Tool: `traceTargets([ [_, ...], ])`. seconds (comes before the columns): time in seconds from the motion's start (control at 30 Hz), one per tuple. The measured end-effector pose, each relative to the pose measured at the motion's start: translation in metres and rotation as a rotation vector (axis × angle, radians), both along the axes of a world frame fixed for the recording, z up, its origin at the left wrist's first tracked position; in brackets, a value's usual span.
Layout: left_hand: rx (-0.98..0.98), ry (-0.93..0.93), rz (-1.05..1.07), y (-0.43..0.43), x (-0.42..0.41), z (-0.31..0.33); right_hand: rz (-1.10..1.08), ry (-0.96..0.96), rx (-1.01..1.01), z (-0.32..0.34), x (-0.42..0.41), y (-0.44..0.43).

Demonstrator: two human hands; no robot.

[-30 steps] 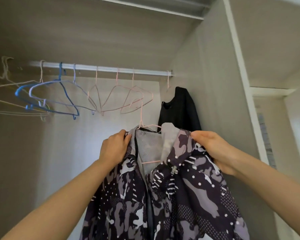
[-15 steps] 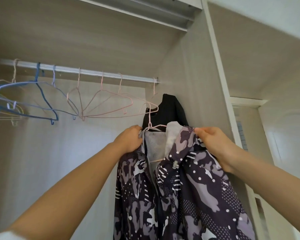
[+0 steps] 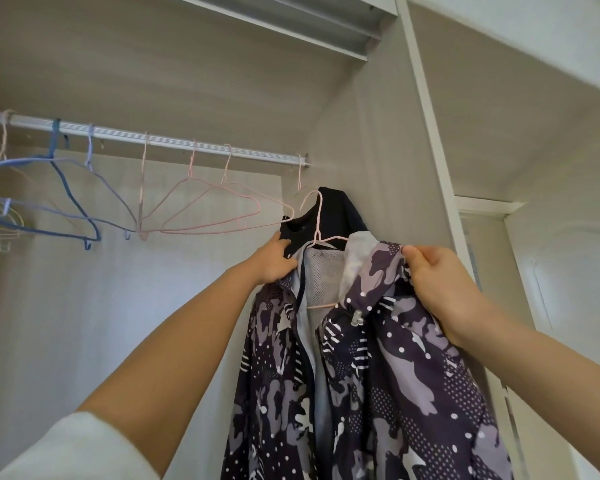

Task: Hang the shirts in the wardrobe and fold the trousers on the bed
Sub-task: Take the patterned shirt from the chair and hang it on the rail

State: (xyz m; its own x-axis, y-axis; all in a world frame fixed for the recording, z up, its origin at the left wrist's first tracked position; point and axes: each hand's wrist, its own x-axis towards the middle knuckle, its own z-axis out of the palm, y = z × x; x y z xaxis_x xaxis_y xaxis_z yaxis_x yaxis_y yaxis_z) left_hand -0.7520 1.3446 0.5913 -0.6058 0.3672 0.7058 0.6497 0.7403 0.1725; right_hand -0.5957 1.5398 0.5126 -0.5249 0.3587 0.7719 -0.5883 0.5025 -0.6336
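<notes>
While a person holds a patterned jacket up beneath the wardrobe rail, both hands grip it at the shoulders in the centre of the frame. The left hand has its fingers curled round the cloth beside the collar, and the right hand pinches the other shoulder between thumb and fingers. The jacket sits on a pink hanger, whose hook rises just below the rail's right end without resting on it. Behind it a black shirt already hangs against the wardrobe's side wall, and a row of empty hangers stretches toward the upper left. On that evidence one garment is hung and this one needs only lifting and hooking; the trousers and bed are out of view, so the folding cannot be judged. The jacket's long axis runs straight down, collar at the top, hem past the lower edge, open front facing the camera.
</notes>
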Motion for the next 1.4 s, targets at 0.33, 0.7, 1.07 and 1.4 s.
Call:
traceTargets([
  [0.33, 0.198, 0.1, -0.007, -0.029, -0.012, 0.015, -0.078, 0.075, -0.025, 0.033, -0.034, -0.022],
  [0.7, 0.337, 0.009, -0.386, -0.041, 0.027, 0.006, -0.17, 0.172, 0.022, 0.13, -0.071, -0.07],
  [1.07, 0.123, -0.032, -0.361, -0.044, -0.001, -0.023, -0.216, 0.139, 0.039, 0.181, -0.14, -0.104],
  [1.4, 0.242, -0.213, -0.385, -0.045, -0.045, -0.045, -0.277, 0.033, 0.123, 0.17, -0.177, -0.13],
])
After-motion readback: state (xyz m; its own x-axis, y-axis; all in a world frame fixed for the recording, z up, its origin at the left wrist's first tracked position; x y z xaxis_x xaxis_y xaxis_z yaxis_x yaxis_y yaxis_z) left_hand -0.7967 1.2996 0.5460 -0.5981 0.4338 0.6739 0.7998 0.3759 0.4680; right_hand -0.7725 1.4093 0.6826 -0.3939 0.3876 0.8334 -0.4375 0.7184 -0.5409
